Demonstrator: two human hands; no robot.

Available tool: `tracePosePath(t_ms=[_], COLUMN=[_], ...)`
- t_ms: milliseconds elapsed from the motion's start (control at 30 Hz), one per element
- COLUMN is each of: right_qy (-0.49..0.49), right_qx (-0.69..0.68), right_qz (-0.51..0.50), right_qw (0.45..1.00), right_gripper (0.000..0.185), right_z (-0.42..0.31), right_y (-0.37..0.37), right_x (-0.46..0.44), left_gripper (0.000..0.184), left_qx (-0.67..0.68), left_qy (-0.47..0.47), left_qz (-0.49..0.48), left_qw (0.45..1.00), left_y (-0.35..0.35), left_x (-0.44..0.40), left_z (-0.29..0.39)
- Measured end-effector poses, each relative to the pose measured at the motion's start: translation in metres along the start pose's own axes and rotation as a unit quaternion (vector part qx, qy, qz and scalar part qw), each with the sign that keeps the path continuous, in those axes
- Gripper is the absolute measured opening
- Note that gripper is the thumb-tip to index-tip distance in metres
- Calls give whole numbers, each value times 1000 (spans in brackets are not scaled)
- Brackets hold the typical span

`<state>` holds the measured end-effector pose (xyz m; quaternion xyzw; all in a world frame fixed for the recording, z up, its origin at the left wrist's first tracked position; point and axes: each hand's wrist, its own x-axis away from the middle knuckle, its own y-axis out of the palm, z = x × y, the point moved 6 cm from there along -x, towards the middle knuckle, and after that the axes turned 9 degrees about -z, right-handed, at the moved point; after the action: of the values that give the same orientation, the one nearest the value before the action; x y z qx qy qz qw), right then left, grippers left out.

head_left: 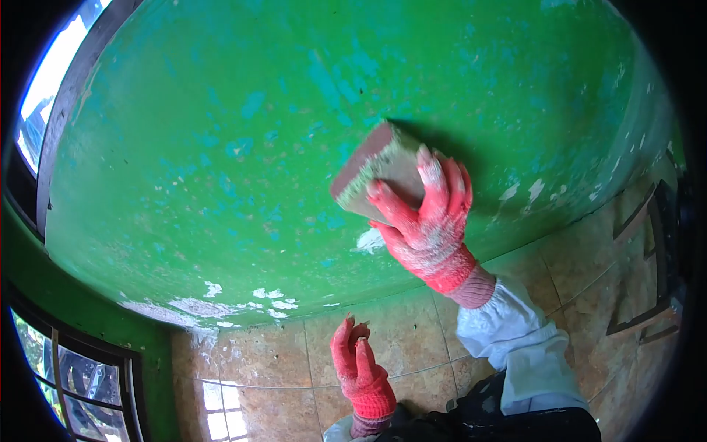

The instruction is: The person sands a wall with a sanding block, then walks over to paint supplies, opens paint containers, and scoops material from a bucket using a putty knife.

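Note:
My right hand (433, 228), in a dusty red glove, is closed on a brown sanding block (398, 173) and holds it against the green wall (243, 191). Thumb and fingers spread over the block's back, and green dust lies along its edge. My left hand (362, 368), also gloved in red, hangs low in front of the wall above the floor. Its fingers are loosely bent and apart, with nothing visible in them. Around the block the wall shows blue patches where the green is worn, and a white chipped spot (370, 241) is just below.
Brown floor tiles (272, 353) meet the wall's foot, where white flaking patches (199, 306) show. A barred window (88, 390) is at lower left, another window frame (62, 103) at upper left. Dark wooden frame pieces (648, 272) stand at the right.

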<state>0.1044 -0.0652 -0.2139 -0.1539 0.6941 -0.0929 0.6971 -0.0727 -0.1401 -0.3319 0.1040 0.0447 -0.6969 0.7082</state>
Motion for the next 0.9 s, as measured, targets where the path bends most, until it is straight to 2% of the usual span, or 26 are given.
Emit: tracePosePath(t_ms=[67,100,167,200,233,300,333,400,433,467,533,600,667,767,833,867,900], right_qy=[-19,-39,-158,-256,-274,-287,-298,-308,-109,96,31,59,49,-56,-176,-85,-72], right_qx=[36,-3,12,67,23,-12,-10,-5,-96,-181,-17,-30,-30,-15,-18,-72,-50], right_qz=[70,13,-71,-102,-171,-232,-213,-201,-174,-133,-48,-44,17,-171,-188,-205,-193], right_qw=[997,999,985,959,946,930,931,930,974,970,998,997,998,984,966,973,977], right_gripper=[56,55,52,50,49,47,51,54,63,72,80,79,59,56,53,51,49], right_z=[-5,-9,-20,-23,-22,-2,10,23,38,58,65,79,81,77,77,89,99], right_y=[12,24,55,77,99,106,95,73,64,53,5,-4,-5,70,53,65,57], right_x=[8,32,112,168,230,265,259,239,206,172,93,74,85,237,277,308,307], left_gripper=[38,38,38,38,38,37,37,38,39,39,39,39,39,39,39,39,36], left_qx=[-31,-41,-63,-63,-66,-79,-79,-77,-60,-62,-68,-66,-62,-79,-123,-127,-225], left_qy=[6,2,2,6,4,39,45,-2,0,0,5,-3,-8,-4,0,8,56], left_qz=[-6,-5,-11,-18,-23,-36,-44,-24,-26,-31,-26,-29,-28,-37,-26,-28,-79], left_qw=[999,999,998,998,998,995,995,997,998,998,997,997,998,996,992,991,970], left_y=[3,3,2,1,1,4,6,7,8,12,18,26,33,38,42,35,32], left_x=[-2,-1,0,3,5,10,9,9,9,8,6,4,3,3,6,7,10], left_z=[5,5,4,5,6,9,11,7,4,2,2,-2,-6,-9,-8,-13,-17])
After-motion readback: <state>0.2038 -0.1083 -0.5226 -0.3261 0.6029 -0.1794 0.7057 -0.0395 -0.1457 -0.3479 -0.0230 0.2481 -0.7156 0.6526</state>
